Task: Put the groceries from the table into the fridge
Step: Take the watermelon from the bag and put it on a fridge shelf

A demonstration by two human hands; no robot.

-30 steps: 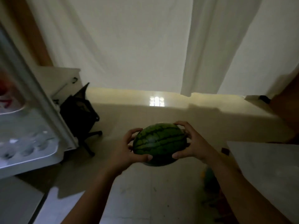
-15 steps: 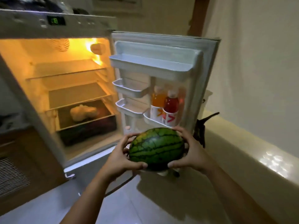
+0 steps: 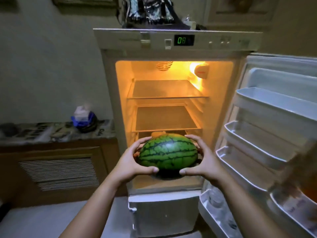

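A striped green watermelon point(image 3: 168, 152) is held in front of the open fridge point(image 3: 171, 42), level with its lowest compartment. My left hand point(image 3: 132, 160) grips its left side and my right hand point(image 3: 204, 160) grips its right side, thumbs underneath. The fridge is lit inside, with two bare glass shelves point(image 3: 164, 117) above the melon. A pale item point(image 3: 157, 133) lies in the lower compartment, mostly hidden behind the melon.
The fridge door point(image 3: 267, 134) stands open on the right, with several white racks. A low cabinet with a marble top point(image 3: 51, 133) stands left of the fridge and carries a blue and white bundle point(image 3: 84, 117). Dark items sit on the fridge top.
The view has swung left from the curtain and floor to face the fridge straight on. The watermelon, still in both hands, is now right in front of the lower compartment.
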